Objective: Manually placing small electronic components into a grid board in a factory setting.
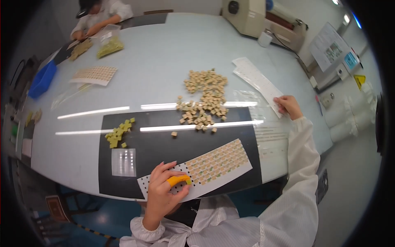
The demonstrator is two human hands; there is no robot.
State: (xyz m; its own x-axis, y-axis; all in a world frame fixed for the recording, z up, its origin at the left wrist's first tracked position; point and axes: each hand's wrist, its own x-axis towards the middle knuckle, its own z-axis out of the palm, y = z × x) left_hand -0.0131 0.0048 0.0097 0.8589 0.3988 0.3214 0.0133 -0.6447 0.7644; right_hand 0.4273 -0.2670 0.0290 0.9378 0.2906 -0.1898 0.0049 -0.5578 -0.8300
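My left hand [161, 191] is over a white card [205, 190] at the table's near edge. What looks like an orange finger cot [177, 180] covers its index finger, and a small yellow-green cube [188, 181] shows at that fingertip by the thumb. Rows of tan blocks with green marks [220, 161] fill the card's right part; small dark squares dot its left part. At the right, my right hand [289, 106] has its fingers closed on the near end of a long white strip sheet [257, 80]. Loose tan cubes [205, 92] lie heaped beyond the card.
Yellow-green cubes [119, 132] and a clear plastic square [124, 162] lie on the black mat [152, 144]. A filled card [95, 75] and blue bin [42, 79] stand left. Far left, a co-worker [103, 16] sits near a bag [110, 46]. A machine [263, 20] stands far right.
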